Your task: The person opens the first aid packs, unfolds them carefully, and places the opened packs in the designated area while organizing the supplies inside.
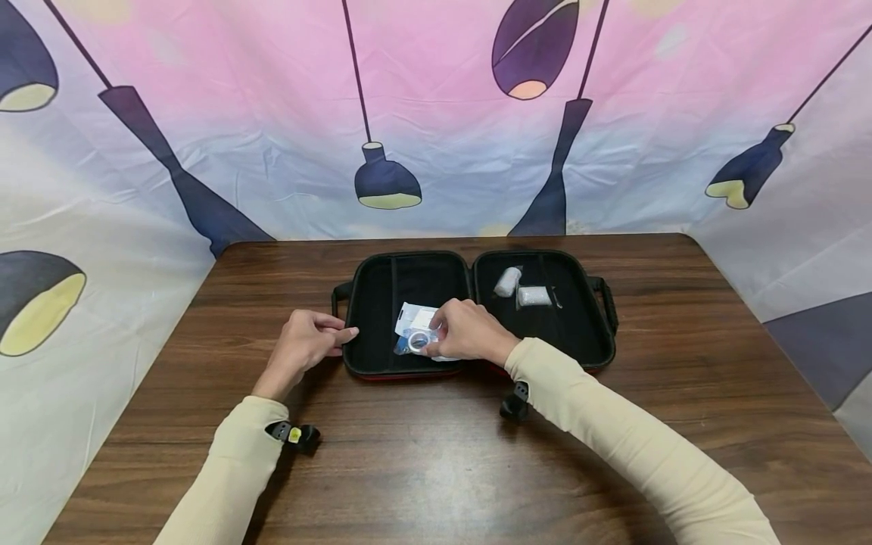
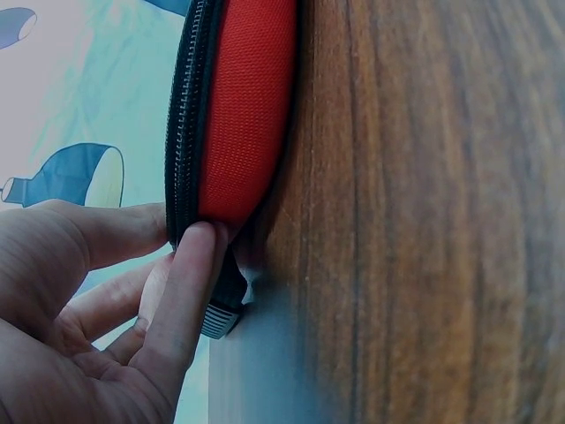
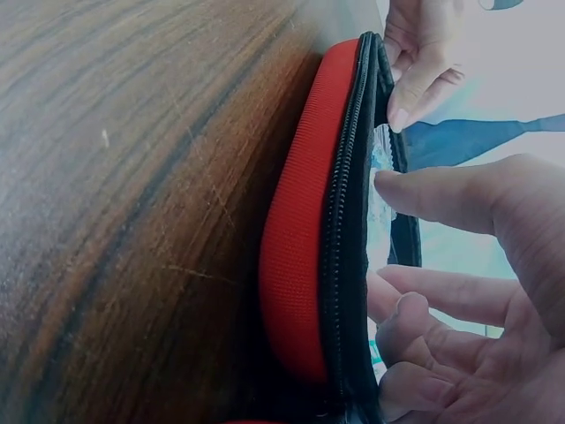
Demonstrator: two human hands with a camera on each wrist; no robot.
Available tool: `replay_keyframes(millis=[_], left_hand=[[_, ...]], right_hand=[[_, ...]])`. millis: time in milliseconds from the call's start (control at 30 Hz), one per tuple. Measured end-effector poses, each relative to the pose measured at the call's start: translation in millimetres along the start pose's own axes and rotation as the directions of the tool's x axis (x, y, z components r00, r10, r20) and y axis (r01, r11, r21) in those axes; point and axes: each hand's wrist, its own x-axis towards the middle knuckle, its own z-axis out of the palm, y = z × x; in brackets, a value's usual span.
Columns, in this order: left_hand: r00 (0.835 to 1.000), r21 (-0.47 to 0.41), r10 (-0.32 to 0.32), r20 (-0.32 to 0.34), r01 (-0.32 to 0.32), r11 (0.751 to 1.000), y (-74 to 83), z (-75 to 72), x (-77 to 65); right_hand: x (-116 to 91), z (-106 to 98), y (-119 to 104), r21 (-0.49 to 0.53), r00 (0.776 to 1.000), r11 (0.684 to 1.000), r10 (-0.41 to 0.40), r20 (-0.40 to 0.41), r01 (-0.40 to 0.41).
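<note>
A red zip case [image 1: 370, 303] with a black lining lies unfolded on the table. My left hand [image 1: 306, 344] pinches its left edge near the front corner, and in the left wrist view the fingers [image 2: 190, 274] sit on the zip and red shell. Over the case's left half, my right hand [image 1: 470, 331] has thumb and fingers curled at some small blue-and-white plastic packets [image 1: 409, 325]. One packet shows a white ring shape. In the right wrist view, the case rim partly hides the packets [image 3: 380, 208] beside the thumb.
Two white wrapped rolls [image 1: 507, 281] lie in the right half of the case, next to a thin small item [image 1: 556, 297]. Black handles [image 1: 604, 303] stick out at both ends. A printed cloth [image 1: 293, 113] hangs behind the wooden table [image 1: 422, 469].
</note>
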Motion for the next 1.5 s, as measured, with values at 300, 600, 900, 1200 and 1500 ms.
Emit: replay_keyframes(millis=[300,600,900,1200,1500], left_hand=[[1.0,0.003,0.003,0.001,-0.003,1.0,0.0,-0.3,-1.3],[1.0,0.004,0.005,0.001,-0.005,1.0,0.2,-0.9,-0.5],[1.0,-0.003,0.001,0.004,-0.001,1.0,2.3,-0.5,-1.2],[1.0,-0.001,0.0,0.004,0.0,1.0,2.0,0.1,-1.1],[1.0,0.001,0.006,0.002,-0.006,1.0,0.1,0.0,0.2]], right_hand=[[1.0,-0.2,1.3,0.029,1.0,1.0,-0.002,-0.006,0.002],[1.2,-1.2,2.1,0.061,1.0,0.998,-0.011,-0.003,0.012],[1.5,-1.1,-0.1,0.062,0.999,0.998,-0.019,0.027,0.017],[2.8,-0.3,1.0,0.06,0.999,0.998,-0.02,0.028,0.018],[3.8,-1.2,2.9,0.068,1.0,0.997,-0.023,0.005,0.022]])
